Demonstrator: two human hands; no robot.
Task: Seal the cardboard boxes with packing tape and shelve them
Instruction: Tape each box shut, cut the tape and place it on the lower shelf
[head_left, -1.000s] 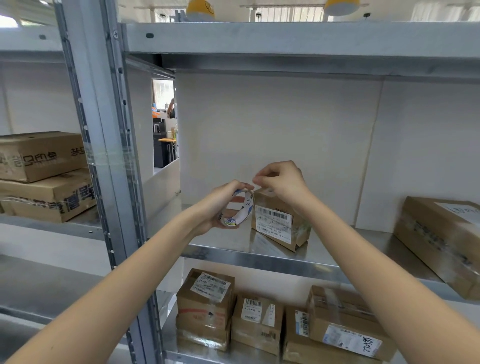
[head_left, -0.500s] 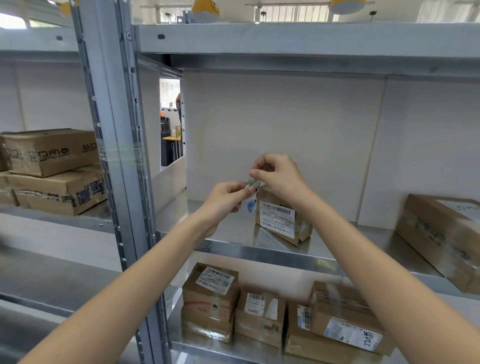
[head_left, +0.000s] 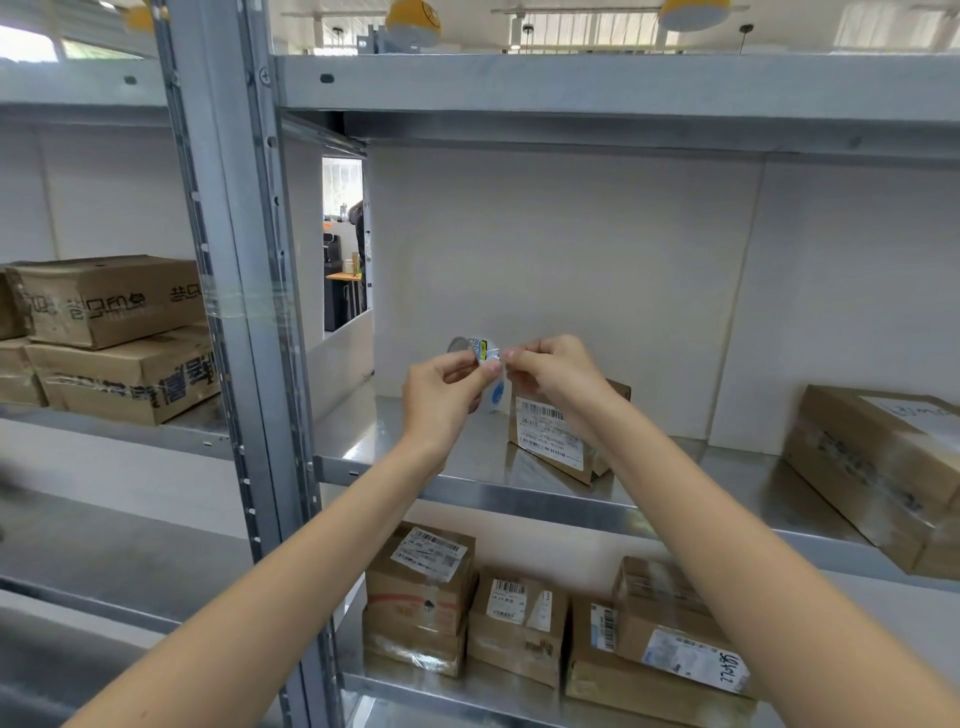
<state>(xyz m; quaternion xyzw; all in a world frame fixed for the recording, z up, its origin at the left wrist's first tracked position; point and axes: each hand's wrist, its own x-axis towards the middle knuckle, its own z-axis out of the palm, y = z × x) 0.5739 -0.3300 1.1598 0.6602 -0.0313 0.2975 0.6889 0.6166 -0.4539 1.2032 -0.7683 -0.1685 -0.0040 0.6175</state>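
Both hands raised above shelf's front edge: left hand (head_left: 441, 387) grips tape roll (head_left: 480, 358), right hand (head_left: 553, 366) pinches its free end. Small labelled cardboard box (head_left: 556, 439) stands just behind. Advice: peel slowly, keeping tape taut, straight.

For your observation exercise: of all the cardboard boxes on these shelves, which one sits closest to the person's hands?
The small labelled box on the middle shelf, directly behind the right hand. The other boxes sit far left, far right, or a shelf below.

Small labelled cardboard box (head_left: 558, 434) stands on the metal shelf (head_left: 415, 457); tape roll (head_left: 480, 358) held above it.
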